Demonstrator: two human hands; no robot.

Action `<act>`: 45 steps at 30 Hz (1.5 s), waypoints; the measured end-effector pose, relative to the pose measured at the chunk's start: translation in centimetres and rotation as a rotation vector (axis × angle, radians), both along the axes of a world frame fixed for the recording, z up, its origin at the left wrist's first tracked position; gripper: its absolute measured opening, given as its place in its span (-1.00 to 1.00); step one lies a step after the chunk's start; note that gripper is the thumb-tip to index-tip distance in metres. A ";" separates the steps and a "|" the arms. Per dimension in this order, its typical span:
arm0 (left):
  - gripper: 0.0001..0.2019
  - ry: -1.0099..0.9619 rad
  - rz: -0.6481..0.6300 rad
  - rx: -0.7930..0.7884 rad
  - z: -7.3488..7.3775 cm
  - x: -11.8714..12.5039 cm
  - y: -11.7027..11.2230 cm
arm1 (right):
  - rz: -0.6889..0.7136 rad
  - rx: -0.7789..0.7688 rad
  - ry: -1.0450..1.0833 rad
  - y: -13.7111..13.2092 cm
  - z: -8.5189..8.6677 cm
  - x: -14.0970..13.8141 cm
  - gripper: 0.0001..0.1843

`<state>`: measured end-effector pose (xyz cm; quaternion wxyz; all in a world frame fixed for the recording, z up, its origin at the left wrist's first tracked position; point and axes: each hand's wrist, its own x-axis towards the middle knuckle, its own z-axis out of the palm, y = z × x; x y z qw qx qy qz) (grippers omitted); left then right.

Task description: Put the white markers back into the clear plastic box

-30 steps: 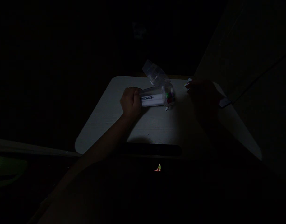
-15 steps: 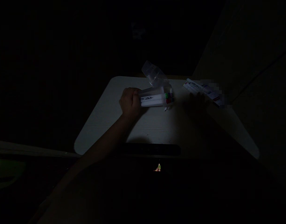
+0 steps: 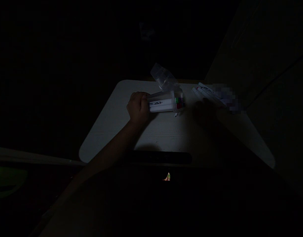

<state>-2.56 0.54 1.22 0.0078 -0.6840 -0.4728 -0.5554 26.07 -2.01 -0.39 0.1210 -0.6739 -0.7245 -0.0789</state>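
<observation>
My left hand (image 3: 138,106) is wrapped round the base of a clear plastic marker case (image 3: 161,95), which lies on its side above the table. White markers (image 3: 160,108) fill the case, with green, red and dark caps at its right-hand mouth. Its hinged clear lid (image 3: 163,75) stands open towards the back. In deep shadow to the right, my right hand (image 3: 205,110) is close to several loose markers (image 3: 207,90) lying at the table's right side. Its fingers are too dark to make out.
The pale wood-grain table (image 3: 109,115) has rounded corners and a dark strip (image 3: 161,157) along its front edge. A small white piece (image 3: 176,114) lies under the case's mouth. A wall (image 3: 270,79) with a dark cable rises on the right. The room is very dark.
My right hand has shifted slightly left and closer in. The loose markers beside it lie differently, with a green-tipped one now showing at the left. My left hand and the case hold still.
</observation>
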 end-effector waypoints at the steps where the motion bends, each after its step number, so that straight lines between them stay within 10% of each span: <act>1: -0.58 -0.002 -0.001 -0.001 0.0 0.0 0.0 | -0.021 -0.024 -0.026 -0.2 0.5 -0.5 -0.59; 16: -0.54 -0.003 -0.006 0.035 -0.1 -0.1 0.1 | 0.035 -0.020 0.202 -1.2 2.0 -1.6 -0.53; 45: -0.56 -0.006 -0.007 0.013 -0.3 -0.1 0.3 | 0.103 0.446 0.571 -4.2 8.4 -4.0 -0.84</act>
